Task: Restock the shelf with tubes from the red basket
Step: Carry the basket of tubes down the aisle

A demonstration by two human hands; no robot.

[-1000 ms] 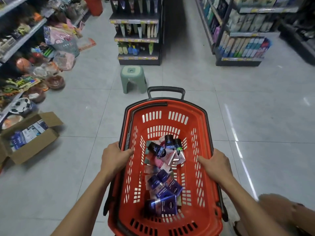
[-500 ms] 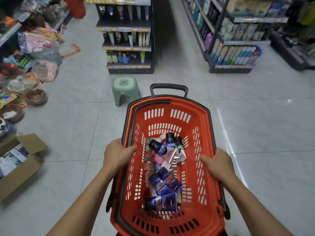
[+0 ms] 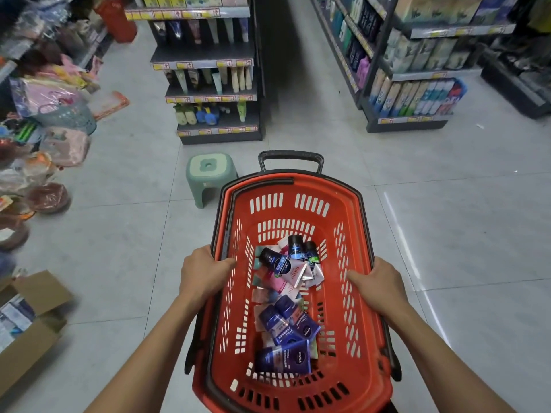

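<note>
Tubes (image 3: 286, 296) lie in a pile down the middle of the red basket (image 3: 362, 347), right between your hands. Your left hand (image 3: 205, 271) and right hand (image 3: 380, 286) each grip a side rim. The shelf (image 3: 213, 93) with tubes stands ahead, a bit left.

Red basket (image 3: 362, 338) held out over grey tiled floor (image 3: 462, 234), black handle (image 3: 290, 158) at far end. Left hand (image 3: 205, 271) grips left rim, fingers curled over edge; right hand (image 3: 380, 286) grips right rim likewise. Tubes (image 3: 287, 299) heaped along basket bottom: dark-capped and pink ones at far end, blue ones nearer. Green stool (image 3: 210, 177) on floor just beyond basket's far-left corner. Behind stool, shelf (image 3: 208, 93) with standing tubes and yellow price strips. Open cardboard box (image 3: 28, 326) at lower left; bagged goods piled along left edge
</note>
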